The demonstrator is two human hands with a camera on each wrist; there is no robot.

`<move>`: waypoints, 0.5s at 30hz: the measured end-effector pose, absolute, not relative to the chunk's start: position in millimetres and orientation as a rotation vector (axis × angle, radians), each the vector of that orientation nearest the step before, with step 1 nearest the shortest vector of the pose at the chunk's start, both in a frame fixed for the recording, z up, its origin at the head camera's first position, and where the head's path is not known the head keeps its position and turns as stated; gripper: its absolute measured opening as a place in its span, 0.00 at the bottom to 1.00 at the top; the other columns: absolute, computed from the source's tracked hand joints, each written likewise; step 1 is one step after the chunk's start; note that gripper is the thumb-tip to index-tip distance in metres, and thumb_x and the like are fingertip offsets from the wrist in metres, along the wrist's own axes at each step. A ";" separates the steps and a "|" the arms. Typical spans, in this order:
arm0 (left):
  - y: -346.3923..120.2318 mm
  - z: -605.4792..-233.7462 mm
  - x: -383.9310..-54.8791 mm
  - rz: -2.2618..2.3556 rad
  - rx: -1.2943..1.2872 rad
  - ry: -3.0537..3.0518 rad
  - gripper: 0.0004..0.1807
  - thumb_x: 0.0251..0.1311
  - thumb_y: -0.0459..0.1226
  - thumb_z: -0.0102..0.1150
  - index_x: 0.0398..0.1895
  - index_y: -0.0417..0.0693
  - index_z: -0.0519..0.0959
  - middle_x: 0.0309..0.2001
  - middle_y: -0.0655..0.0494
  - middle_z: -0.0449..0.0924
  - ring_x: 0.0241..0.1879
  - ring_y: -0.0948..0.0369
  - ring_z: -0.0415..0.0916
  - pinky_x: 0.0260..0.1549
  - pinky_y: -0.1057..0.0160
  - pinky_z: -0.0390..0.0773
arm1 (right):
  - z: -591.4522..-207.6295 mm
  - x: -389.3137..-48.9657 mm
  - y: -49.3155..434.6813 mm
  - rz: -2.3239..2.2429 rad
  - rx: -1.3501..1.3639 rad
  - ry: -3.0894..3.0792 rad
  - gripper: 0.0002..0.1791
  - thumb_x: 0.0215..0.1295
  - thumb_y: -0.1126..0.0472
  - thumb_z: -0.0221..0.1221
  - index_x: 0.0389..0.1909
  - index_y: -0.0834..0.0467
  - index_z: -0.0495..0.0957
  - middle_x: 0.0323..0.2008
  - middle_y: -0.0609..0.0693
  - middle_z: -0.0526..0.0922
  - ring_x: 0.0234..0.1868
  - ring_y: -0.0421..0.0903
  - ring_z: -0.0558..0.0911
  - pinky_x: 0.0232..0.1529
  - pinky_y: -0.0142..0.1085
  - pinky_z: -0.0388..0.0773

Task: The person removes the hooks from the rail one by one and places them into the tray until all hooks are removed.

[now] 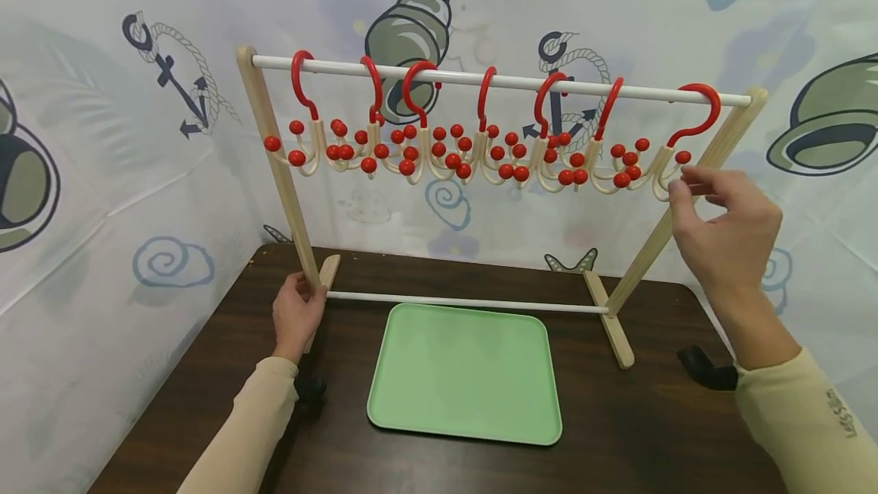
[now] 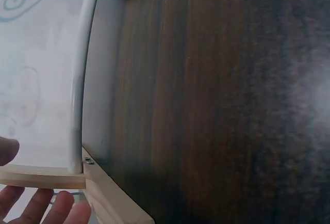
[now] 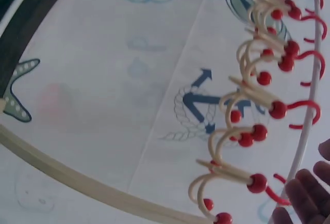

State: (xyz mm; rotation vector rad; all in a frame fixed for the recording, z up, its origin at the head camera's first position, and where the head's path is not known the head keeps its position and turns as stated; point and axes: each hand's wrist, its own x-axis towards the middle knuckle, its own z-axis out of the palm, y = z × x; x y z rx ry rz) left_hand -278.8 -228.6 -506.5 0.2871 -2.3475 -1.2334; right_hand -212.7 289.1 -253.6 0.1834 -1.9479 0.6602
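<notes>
My left hand (image 1: 299,314) grips the left wooden post (image 1: 280,181) of a rack low down; in the left wrist view the thumb (image 2: 7,150) is on one side of the post and the fingers (image 2: 58,207) on the other. Up at the right end, my right hand (image 1: 731,231) is raised beside the last multi-prong hanger (image 1: 661,166), fingers bent and thumb close to its cream prongs. In the right wrist view a gap shows between thumb and fingers (image 3: 304,193), which overlap the white top rod (image 3: 308,126). Several such hangers with red hooks and red ball tips hang along that rod.
A green tray (image 1: 466,372) lies on the dark wood table (image 1: 652,418) in front of the rack. The white lower rod (image 1: 466,300) joins the rack's wooden feet (image 1: 617,338). Behind stands a pale cloth (image 1: 171,197) printed with shells and anchors.
</notes>
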 end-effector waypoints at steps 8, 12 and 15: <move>-234.6 -512.0 -288.1 -1.201 0.368 -2.343 0.21 0.64 0.39 0.60 0.57 0.37 0.74 0.46 0.37 0.81 0.45 0.44 0.79 0.46 0.44 0.73 | -235.7 -240.2 304.9 0.736 -0.103 -2.205 0.26 0.66 0.46 0.59 0.61 0.53 0.78 0.52 0.54 0.83 0.49 0.52 0.80 0.40 0.21 0.70; -238.6 -514.1 -290.6 -1.176 0.387 -2.348 0.18 0.65 0.40 0.59 0.52 0.38 0.77 0.43 0.38 0.83 0.44 0.43 0.79 0.46 0.44 0.72 | -230.9 -251.4 311.4 0.762 -0.168 -2.354 0.31 0.67 0.42 0.56 0.65 0.54 0.74 0.55 0.57 0.81 0.52 0.56 0.80 0.33 0.21 0.70; -239.2 -514.2 -291.4 -1.141 0.392 -2.365 0.17 0.65 0.41 0.59 0.50 0.39 0.78 0.41 0.39 0.83 0.42 0.43 0.79 0.44 0.43 0.72 | -229.2 -257.2 314.8 0.755 -0.182 -2.431 0.34 0.67 0.40 0.54 0.66 0.56 0.72 0.56 0.60 0.80 0.53 0.59 0.80 0.34 0.26 0.74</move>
